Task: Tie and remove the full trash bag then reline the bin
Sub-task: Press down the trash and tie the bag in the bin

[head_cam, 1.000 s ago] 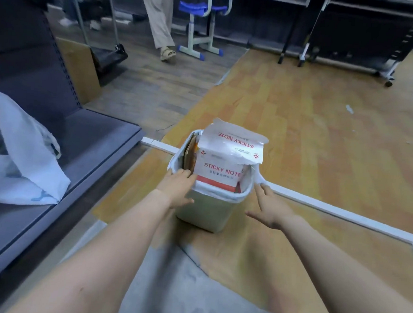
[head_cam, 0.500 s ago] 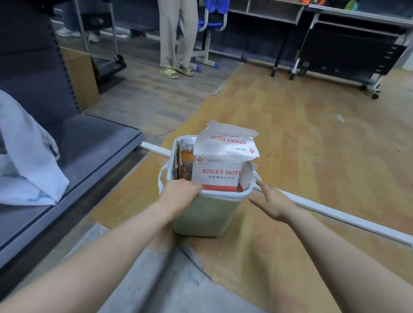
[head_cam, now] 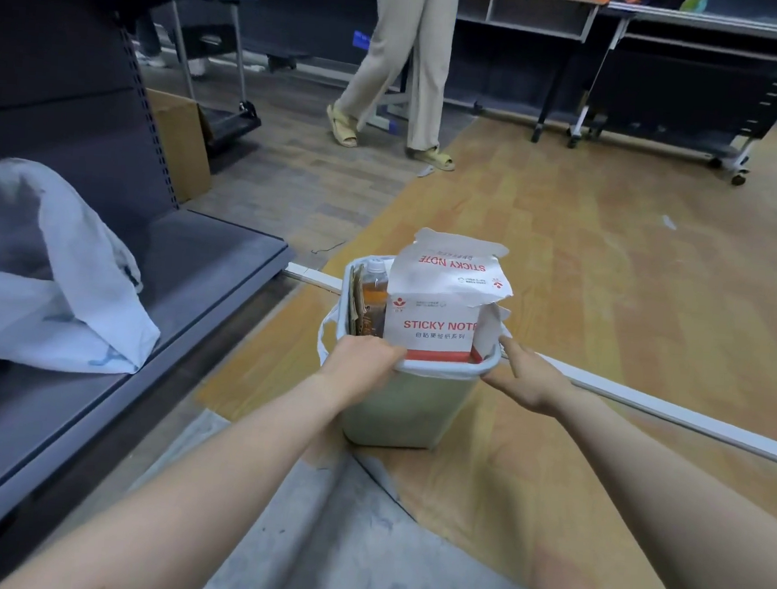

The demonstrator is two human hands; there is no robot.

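Observation:
A small pale green bin (head_cam: 408,408) stands on the wooden floor, lined with a white trash bag (head_cam: 436,369) folded over its rim. A torn white "STICKY NOTE" box (head_cam: 441,307), a bottle (head_cam: 374,288) and cardboard stick out of it. My left hand (head_cam: 363,361) curls over the near left rim, gripping the bag's edge. At the right rim, my right hand (head_cam: 526,373) has its fingers extended against the bag, and I cannot tell whether it grips. A bag handle loop (head_cam: 326,336) hangs off the left side.
A dark metal shelf unit (head_cam: 186,271) stands at left with a loose white bag (head_cam: 52,280) on it. A white rail (head_cam: 645,404) runs across the floor behind the bin. A person (head_cam: 407,65) walks at the back. Desks line the far wall.
My left hand has closed over the bin's near left rim. My right hand has moved in against the right rim. The person at the back has walked to the right.

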